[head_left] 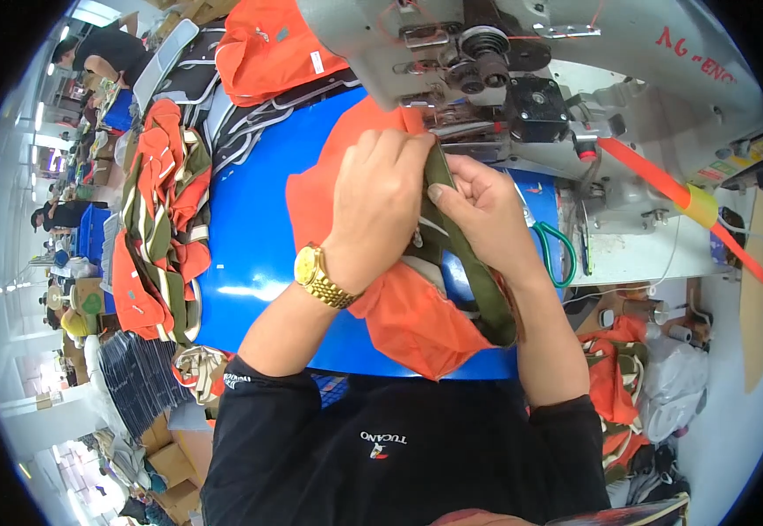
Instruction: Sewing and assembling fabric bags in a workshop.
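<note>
An orange fabric piece with an olive green band along its edge lies under both hands at the sewing machine. My left hand, a gold watch on its wrist, is closed over the fabric beside the machine's needle area. Its fingers curl down at the band's upper end, and their tips are partly hidden. The band is pinched between the thumb and fingers of my right hand. Below the hands, the piece sags in a loop toward the table's near edge.
Scissors with teal handles lie right of my right hand. Orange and green fabric pieces are heaped at the left of the blue table. Behind sits another orange piece on black, grey-edged parts. An orange strap hangs at the right.
</note>
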Demonstrator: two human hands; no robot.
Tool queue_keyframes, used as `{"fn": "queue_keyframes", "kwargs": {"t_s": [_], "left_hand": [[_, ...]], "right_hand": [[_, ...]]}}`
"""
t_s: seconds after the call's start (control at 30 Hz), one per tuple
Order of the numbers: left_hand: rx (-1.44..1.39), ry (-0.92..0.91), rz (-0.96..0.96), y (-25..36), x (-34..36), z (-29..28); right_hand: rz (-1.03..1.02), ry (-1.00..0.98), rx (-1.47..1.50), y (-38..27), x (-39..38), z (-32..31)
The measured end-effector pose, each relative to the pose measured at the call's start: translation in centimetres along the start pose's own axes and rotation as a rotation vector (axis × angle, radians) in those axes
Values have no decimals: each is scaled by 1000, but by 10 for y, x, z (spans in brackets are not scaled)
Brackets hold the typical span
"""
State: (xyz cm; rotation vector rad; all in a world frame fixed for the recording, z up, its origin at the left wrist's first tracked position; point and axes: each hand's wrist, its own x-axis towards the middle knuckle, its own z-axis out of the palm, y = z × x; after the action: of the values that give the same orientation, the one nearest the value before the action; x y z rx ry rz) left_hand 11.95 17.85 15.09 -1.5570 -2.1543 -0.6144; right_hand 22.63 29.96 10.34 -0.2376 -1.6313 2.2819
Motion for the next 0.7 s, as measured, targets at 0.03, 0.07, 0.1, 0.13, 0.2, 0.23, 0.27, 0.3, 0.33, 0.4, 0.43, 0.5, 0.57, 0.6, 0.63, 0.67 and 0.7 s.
{"fn": "queue_keyframes", "kwargs": {"t_s": [0.03,0.07,0.1,0.13,0.2,0.23,0.27,0.3,0.33,0.4,0.43,0.5,0.57,0.6,0.63,0.67,0.7], "left_hand": [[9,23,-26,-1,-6,3],[-12,24,-18,-7,-12,1],[-15,21,-17,-9,-18,0],[-55,11,-23,-8,-22,-3],[-95,0,-27,-2,-22,-5],[-98,-19,-34,4,-18,-9],[-101,-38,-41,8,-14,-12],[-98,-40,-42,11,-10,-13],[-102,-65,-67,15,-6,-15],[-105,-89,-91,21,1,-15],[-96,-100,-112,23,4,-15],[-86,-112,-134,27,7,-13],[-81,-49,-162,28,8,-6],[-84,-49,-159,27,2,0],[-147,1,-200,26,-10,8],[-215,43,-247,29,-27,13],[-283,-29,-335,36,-45,14]], "right_hand": [[11,-6,-21,1,-2,-1],[13,-2,-20,3,-5,-3],[65,-30,-85,6,-8,-5],[113,-60,-152,8,-8,-7],[144,-58,-217,9,-8,-12],[113,-64,-165,7,-10,-11],[82,-71,-113,5,-10,-10],[83,-72,-110,1,-9,-8],[61,-69,-85,-3,-8,-6],[38,-65,-58,-4,-6,-6],[21,-47,-91,0,-5,-6],[5,-30,-122,2,-4,-10],[-34,-53,-346,0,-5,-19],[-58,-16,-358,1,-13,-18],[-59,-48,-439,0,-17,-21],[-49,-80,-518,-3,-27,-20],[6,-60,-598,-9,-39,-16]]}}
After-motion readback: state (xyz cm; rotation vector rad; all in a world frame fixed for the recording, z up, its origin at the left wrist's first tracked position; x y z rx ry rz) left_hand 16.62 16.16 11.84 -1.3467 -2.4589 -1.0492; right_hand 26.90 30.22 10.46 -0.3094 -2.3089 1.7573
